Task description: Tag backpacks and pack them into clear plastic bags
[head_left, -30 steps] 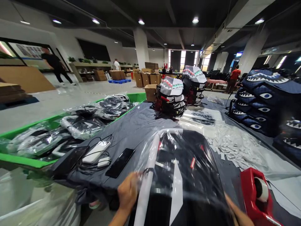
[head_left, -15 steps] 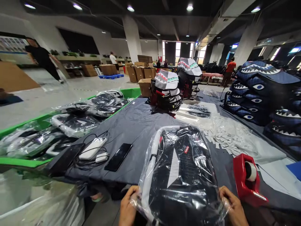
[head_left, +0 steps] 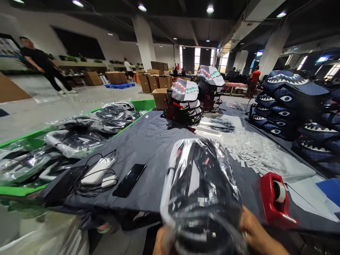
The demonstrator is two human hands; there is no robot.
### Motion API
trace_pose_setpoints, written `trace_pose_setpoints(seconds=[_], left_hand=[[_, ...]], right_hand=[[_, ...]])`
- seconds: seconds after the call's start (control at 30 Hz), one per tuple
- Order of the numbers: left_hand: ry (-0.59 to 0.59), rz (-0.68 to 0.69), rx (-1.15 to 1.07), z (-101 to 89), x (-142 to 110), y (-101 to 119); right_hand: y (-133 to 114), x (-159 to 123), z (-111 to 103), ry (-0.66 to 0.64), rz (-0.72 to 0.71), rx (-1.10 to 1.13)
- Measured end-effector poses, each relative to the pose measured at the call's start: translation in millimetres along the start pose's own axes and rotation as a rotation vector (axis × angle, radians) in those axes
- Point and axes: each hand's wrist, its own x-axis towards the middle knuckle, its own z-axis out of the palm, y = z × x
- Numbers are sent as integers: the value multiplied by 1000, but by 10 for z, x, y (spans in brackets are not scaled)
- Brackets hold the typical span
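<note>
A bagged backpack [head_left: 202,180] is at the near edge of the table [head_left: 148,148], with a tape dispenser [head_left: 273,202] just to its right and a phone [head_left: 129,180] and power bank [head_left: 97,171] to its left. Left of the table, a tray [head_left: 143,104] holds more bagged backpacks [head_left: 77,143]. Stacked backpacks [head_left: 184,102] stand farther along the table, cardboard boxes [head_left: 154,82] behind them, and another stack [head_left: 285,102] to the right.

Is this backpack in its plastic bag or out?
In it: the clear plastic bag covers the black backpack, held by your left hand and right hand.
</note>
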Motion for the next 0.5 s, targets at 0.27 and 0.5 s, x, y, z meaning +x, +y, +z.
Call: trace_pose_setpoints(seconds=[0.27, 0.5], left_hand=[[937, -313, -695, -805, 462, -202], [480, -384, -911, 54, -47, 153]], right_hand=[[306, 1110, -597, 199, 414, -40], [-97, 204, -171, 194, 385, 120]])
